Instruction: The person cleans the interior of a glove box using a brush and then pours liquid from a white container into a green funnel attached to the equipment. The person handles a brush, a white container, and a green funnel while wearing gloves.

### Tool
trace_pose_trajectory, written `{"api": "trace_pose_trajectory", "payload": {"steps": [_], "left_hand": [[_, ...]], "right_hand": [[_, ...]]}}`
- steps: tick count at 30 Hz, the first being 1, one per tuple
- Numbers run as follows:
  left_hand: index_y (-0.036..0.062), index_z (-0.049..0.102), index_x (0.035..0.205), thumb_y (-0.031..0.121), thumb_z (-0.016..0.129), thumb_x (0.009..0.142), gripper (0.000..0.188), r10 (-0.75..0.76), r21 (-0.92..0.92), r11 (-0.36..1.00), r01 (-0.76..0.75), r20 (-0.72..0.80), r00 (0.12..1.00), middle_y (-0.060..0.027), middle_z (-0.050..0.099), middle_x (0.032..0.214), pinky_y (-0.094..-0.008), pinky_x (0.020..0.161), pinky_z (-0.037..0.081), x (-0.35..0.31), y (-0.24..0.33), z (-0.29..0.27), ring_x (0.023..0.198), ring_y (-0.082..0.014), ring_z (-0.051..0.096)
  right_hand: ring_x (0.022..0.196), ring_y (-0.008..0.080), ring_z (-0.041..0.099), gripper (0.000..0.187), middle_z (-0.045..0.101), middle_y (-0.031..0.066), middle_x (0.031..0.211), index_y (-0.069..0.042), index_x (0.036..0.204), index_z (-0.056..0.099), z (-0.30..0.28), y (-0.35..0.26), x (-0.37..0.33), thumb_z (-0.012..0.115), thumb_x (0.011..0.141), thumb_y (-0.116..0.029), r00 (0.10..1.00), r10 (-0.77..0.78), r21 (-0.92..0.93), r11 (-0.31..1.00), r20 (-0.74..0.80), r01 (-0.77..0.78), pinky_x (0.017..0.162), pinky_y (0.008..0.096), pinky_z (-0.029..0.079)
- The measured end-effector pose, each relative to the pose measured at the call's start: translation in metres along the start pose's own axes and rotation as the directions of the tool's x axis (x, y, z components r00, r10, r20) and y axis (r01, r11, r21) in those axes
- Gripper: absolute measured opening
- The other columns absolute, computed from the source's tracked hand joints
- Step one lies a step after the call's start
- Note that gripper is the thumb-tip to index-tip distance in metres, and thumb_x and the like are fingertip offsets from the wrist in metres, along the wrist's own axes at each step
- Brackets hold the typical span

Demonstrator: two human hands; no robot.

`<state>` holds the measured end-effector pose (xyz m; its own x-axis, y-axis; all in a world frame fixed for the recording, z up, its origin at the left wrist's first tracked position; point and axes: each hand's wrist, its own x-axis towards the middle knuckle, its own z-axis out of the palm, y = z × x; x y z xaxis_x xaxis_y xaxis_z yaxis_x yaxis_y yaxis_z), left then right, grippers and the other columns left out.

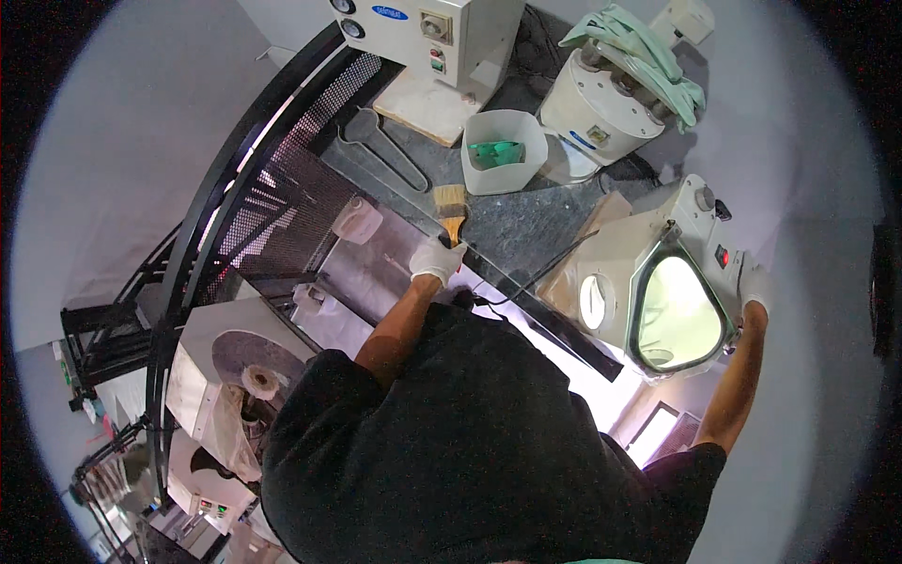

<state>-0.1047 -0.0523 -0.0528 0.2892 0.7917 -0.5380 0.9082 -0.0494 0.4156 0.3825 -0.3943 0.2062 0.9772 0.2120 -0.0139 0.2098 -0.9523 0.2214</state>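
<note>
My left hand [435, 260], in a white glove, is closed round the handle of a flat paintbrush [450, 209]. The brush points away from me over the near edge of the dark grey worktop [526, 230], its pale bristles foremost. On the right, my gloved right hand [754, 287] is at the far right side of a white blasting cabinet [611, 244]; its fingers are too unclear to read. The cabinet has a lit, rounded triangular window [681, 315], a round side opening [592, 301] and a glowing red switch [722, 255].
A white tub [505, 155] with green pieces stands behind the brush, near long metal tongs [385, 150]. At the back are a white machine with gauges [442, 56] and a round white machine [601, 108] under a green cloth [629, 42]. Black mesh railing [272, 202] runs along the left.
</note>
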Motion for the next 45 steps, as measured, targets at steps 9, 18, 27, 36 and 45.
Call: {"api": "trace_pose_trajectory", "payload": {"steps": [9,18,27,36,45], "left_hand": [[0.0022,0.073,0.108,0.055,0.063,0.088,0.058,0.031,0.066,0.997,-0.033,0.031,0.999,-0.0244,0.072,0.105,-0.0495,0.086,0.054,0.008,-0.008,0.017,0.101,-0.0398,0.070],[0.0051,0.075,0.102,0.051,0.060,0.088,0.051,0.033,0.060,0.998,-0.031,-0.021,0.999,-0.0233,0.073,0.102,-0.0491,0.085,0.055,0.005,-0.008,0.029,0.098,-0.0400,0.071],[0.0033,0.075,0.099,0.037,0.056,0.087,0.041,0.071,-0.014,0.997,-0.073,-0.105,0.992,-0.0250,0.073,0.095,-0.0524,0.084,0.055,0.005,-0.014,0.020,0.093,-0.0419,0.071],[0.0022,0.073,0.096,0.036,0.054,0.090,0.039,0.135,-0.060,0.988,-0.145,-0.137,0.981,-0.0284,0.071,0.093,-0.0556,0.084,0.053,-0.015,-0.011,-0.002,0.092,-0.0459,0.069],[0.0047,0.069,0.087,0.033,0.060,0.094,0.031,0.290,-0.471,0.881,0.038,0.601,0.745,0.0038,0.047,0.061,-0.0306,0.048,0.037,-0.026,-0.049,-0.015,0.052,-0.0115,0.043]], "right_hand": [[0.126,0.0466,0.055,0.077,0.059,0.0320,0.132,0.006,0.132,0.057,0.017,0.023,0.019,0.037,0.099,-0.060,0.998,0.040,0.032,0.999,0.049,-0.042,0.105,0.0497,0.043],[0.128,0.0449,0.055,0.079,0.057,0.0312,0.136,0.004,0.134,0.057,0.007,0.005,-0.001,0.034,0.099,-0.063,0.999,-0.012,0.014,1.000,0.030,0.012,0.107,0.0508,0.042],[0.125,0.0483,0.055,0.069,0.058,0.0306,0.134,0.003,0.131,0.058,0.017,0.012,0.018,0.037,0.098,-0.054,0.995,-0.076,-0.033,0.996,0.064,0.079,0.107,0.0524,0.041],[0.122,0.0477,0.057,0.069,0.059,0.0315,0.132,0.005,0.130,0.057,0.007,0.008,-0.005,0.040,0.098,-0.053,0.995,0.071,0.059,0.996,-0.065,-0.067,0.104,0.0521,0.043],[0.086,0.0240,0.069,0.024,0.071,0.0127,0.097,-0.003,0.110,0.070,-0.048,-0.104,-0.164,0.061,0.098,-0.021,0.627,-0.115,0.477,0.548,-0.771,0.687,0.082,0.0365,0.054]]}}
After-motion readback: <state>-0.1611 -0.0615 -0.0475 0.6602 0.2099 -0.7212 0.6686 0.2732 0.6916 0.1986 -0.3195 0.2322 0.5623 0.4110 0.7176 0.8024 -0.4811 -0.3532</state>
